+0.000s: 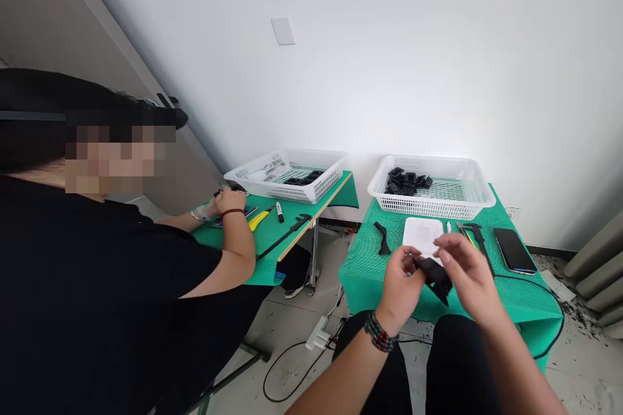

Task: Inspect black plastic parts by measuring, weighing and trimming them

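A black plastic part (435,274) is held over the near edge of the green-covered table (370,272). My left hand (402,282), a beaded bracelet on its wrist, pinches the part's left end. My right hand (464,269) grips its right side with curled fingers. Beyond my hands lie a white tray (422,233), another black part (382,238) and a black caliper (477,238). A white basket (431,185) at the back of the table holds several black parts.
A black phone (514,249) lies at the right of my table. To the left a co-worker in black works at a second green table (292,220) with a white basket (287,174), a yellow knife and a marker. Cables and a power strip (318,334) lie on the floor.
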{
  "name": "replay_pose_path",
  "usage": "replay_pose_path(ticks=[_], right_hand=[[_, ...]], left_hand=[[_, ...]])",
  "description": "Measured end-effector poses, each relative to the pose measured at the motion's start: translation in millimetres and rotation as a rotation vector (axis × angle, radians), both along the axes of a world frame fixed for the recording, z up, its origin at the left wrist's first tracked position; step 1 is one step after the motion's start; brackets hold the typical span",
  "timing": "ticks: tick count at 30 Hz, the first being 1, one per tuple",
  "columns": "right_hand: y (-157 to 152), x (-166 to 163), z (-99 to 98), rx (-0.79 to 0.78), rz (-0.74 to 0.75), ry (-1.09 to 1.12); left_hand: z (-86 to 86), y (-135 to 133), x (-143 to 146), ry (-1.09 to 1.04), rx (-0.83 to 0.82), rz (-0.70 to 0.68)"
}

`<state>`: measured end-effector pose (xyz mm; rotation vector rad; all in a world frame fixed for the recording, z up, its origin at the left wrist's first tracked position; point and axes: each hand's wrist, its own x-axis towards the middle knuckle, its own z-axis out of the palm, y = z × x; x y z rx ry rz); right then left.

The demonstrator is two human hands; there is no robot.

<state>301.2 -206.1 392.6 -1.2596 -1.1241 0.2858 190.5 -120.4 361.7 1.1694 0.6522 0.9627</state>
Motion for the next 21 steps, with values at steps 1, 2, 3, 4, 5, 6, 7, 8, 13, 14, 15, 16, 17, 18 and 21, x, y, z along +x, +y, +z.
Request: replay_pose_path(ticks=[1, 2, 3, 4, 5, 6, 7, 8, 13, 14, 15, 16, 17, 18, 21], right_hand=[[-8, -6, -13.0, -0.028, -0.001, -0.014], [-16, -12, -24.5, -0.053, -0.015, -0.017], [-23, -17, -34.3, -0.074, -0.042, -0.014], [-30, -21, -41.9, -0.087, -0.078, -0.007], [-36, -25, -47.7, -0.099, -0.110, -0.002], [-40, -28, -51.7, -0.109, -0.134, -0.002], [-43, -32, -54.3, -0.117, -0.150, -0.008], [-44, -35, -55.8, -0.126, -0.158, -0.018], [-31, -45, -56.5, -0.126, -0.260, 0.050], [-25, -44, -55.1, -0.106, -0.296, 0.094], [-18, -43, -52.9, -0.075, -0.333, 0.137], [-10, -40, -49.8, -0.034, -0.375, 0.174], [-2, -36, -45.9, 0.019, -0.430, 0.206], [8, -31, -41.3, 0.071, -0.454, 0.223], [41, -16, -28.9, 0.178, -0.477, 0.162]], left_hand=[[-5.2, -6, -3, 0.025, 0.023, 0.029], [-8.9, -11, -5, 0.052, 0.044, 0.051], [-11.2, -15, -7, 0.080, 0.062, 0.069], [-12.1, -19, -9, 0.106, 0.078, 0.087], [-12.0, -21, -10, 0.129, 0.094, 0.110], [-10.9, -22, -11, 0.149, 0.113, 0.137], [-9.3, -22, -11, 0.165, 0.134, 0.165], [-7.4, -22, -11, 0.179, 0.154, 0.188], [0.4, -14, -2, 0.194, 0.230, 0.289], [1.9, -12, 2, 0.187, 0.244, 0.317], [3.6, -9, 5, 0.177, 0.260, 0.347], [5.7, -7, 10, 0.161, 0.277, 0.377], [8.0, -4, 15, 0.138, 0.295, 0.407], [10.5, -1, 20, 0.111, 0.317, 0.432], [14.6, 13, 36, 0.051, 0.371, 0.508]])
